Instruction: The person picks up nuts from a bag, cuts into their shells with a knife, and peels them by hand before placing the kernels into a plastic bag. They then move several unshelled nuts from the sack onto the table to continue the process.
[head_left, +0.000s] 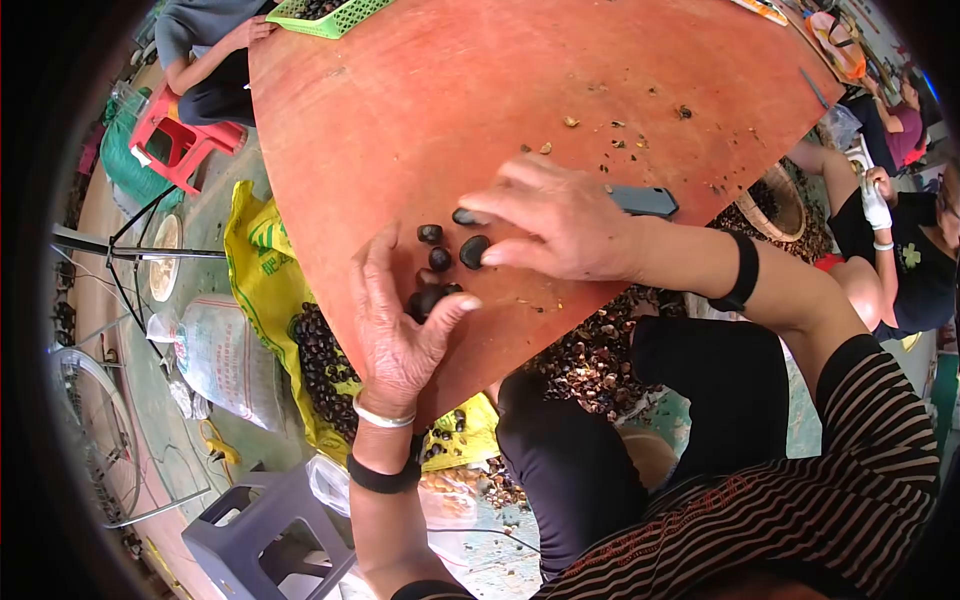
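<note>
Several dark, round nut-like pieces (pixel 440 259) lie in a small group on the reddish tabletop (pixel 400 120). My left hand (pixel 395 325) rests on the table at their near left side, thumb and fingers apart, curved around a few of them by the palm. From the right, my right hand (pixel 565 220) reaches over the group with its fingers spread. Its fingertips are right at one dark piece (pixel 465 216), and the thumb is beside another dark piece (pixel 474 251). Under the right wrist lies a dark grey flat object (pixel 645 201).
Shell scraps are scattered on the table's right. Below are a yellow sack (pixel 262 260) with dark pieces and a shell heap (pixel 595 365). A green basket (pixel 325 22) stands at the far edge beside a person. Another person sits right. A grey stool (pixel 265 535) is lower left.
</note>
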